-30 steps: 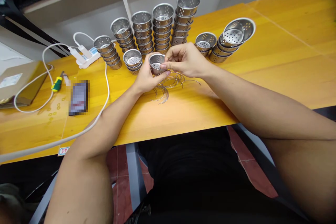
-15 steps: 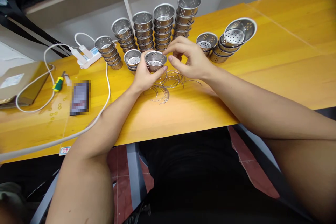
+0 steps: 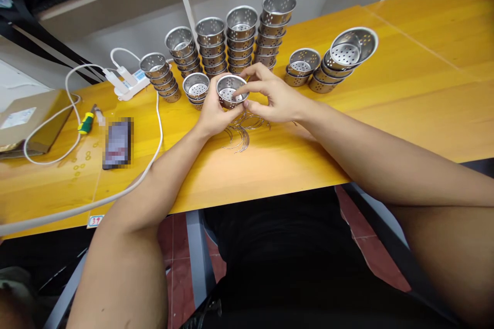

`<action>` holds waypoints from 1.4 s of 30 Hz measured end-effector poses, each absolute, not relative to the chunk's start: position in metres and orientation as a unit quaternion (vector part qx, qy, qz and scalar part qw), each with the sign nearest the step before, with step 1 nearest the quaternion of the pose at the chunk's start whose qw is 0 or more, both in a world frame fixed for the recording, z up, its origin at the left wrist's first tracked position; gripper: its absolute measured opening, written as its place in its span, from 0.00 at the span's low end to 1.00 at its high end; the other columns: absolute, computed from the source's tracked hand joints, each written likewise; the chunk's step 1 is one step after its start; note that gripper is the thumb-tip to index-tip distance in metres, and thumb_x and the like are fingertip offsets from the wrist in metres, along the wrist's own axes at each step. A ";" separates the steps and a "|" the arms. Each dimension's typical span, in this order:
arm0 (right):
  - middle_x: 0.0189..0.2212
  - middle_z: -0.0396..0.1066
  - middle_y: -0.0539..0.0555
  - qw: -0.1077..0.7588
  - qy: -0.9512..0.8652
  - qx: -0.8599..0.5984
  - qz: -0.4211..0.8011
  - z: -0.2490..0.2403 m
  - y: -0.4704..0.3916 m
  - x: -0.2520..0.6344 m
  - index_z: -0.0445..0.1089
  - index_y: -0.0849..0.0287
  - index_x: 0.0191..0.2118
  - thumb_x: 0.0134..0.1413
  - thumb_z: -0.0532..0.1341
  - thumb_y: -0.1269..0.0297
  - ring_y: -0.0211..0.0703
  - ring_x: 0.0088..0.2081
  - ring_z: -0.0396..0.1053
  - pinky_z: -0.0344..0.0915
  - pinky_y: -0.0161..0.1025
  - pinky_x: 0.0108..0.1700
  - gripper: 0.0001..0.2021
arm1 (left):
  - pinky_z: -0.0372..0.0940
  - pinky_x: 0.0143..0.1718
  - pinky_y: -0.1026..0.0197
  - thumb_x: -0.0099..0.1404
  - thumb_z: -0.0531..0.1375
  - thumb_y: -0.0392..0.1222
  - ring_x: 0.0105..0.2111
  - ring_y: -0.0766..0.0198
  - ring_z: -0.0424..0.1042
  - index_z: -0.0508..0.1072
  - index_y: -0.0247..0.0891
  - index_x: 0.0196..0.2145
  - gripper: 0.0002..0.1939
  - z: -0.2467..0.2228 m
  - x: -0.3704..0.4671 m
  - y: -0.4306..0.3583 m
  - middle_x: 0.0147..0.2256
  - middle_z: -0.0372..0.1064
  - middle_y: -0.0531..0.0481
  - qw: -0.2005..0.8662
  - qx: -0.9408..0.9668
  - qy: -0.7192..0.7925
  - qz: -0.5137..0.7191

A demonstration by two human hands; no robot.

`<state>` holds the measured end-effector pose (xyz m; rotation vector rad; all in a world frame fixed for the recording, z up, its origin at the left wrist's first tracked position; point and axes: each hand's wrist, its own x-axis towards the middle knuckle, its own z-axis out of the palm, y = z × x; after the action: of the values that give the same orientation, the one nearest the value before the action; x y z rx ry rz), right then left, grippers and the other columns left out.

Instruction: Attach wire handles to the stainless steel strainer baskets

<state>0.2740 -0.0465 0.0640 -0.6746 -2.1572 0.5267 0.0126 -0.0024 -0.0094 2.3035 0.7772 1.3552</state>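
A perforated metal cup [image 3: 227, 93] is gripped at its left side and front by my left hand [image 3: 214, 110], its open top facing up toward me. My right hand [image 3: 272, 95] is at the cup's right rim, one finger reaching inside and the thumb near the outer wall. Whether those fingers pinch anything cannot be made out. Thin curved metal wires [image 3: 244, 139] lie on the table just below the cup. Close on the left stands a short stack of similar cups [image 3: 196, 87].
Tall cup stacks [image 3: 241, 31] line the back of the yellow table [image 3: 293, 157]. More cups [image 3: 304, 64] and a leaning stack [image 3: 332, 74] stand right. To the left are a power strip [image 3: 133, 87], white cable, phone [image 3: 117, 144], screwdriver [image 3: 86, 122] and cardboard box [image 3: 34, 121].
The held cup has shifted slightly right and tilted more toward me. My right hand has moved a little down and left, and one finger now reaches inside the cup.
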 end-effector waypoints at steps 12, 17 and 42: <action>0.73 0.76 0.66 0.375 -0.866 -0.263 0.198 0.065 -0.047 0.276 0.83 0.45 0.72 0.73 0.72 0.30 0.78 0.77 0.71 0.66 0.76 0.84 0.34 | 0.72 0.85 0.32 0.75 0.70 0.83 0.80 0.38 0.76 0.54 0.58 0.83 0.55 -0.015 0.008 0.002 0.76 0.69 0.40 0.192 0.826 0.255 0.466; 0.78 0.73 0.67 0.351 -0.878 -0.267 0.185 0.079 -0.051 0.276 0.68 0.48 0.85 0.67 0.77 0.32 0.79 0.78 0.69 0.69 0.74 0.83 0.50 | 0.72 0.86 0.30 0.67 0.72 0.89 0.82 0.32 0.73 0.54 0.54 0.82 0.63 -0.010 0.012 -0.006 0.78 0.67 0.37 0.175 0.831 0.279 0.449; 0.66 0.86 0.69 -0.097 -0.801 -0.590 -0.026 0.180 0.054 0.392 0.79 0.48 0.80 0.71 0.83 0.52 0.84 0.61 0.87 0.83 0.71 0.61 0.37 | 0.80 0.69 0.39 0.80 0.69 0.66 0.71 0.42 0.80 0.60 0.51 0.81 0.42 0.005 0.006 -0.027 0.77 0.69 0.34 0.192 0.869 0.290 0.351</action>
<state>0.3916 0.0539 0.1795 -1.9774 -2.6860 -0.0888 0.0057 -0.0269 0.0052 2.4406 0.8143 0.9845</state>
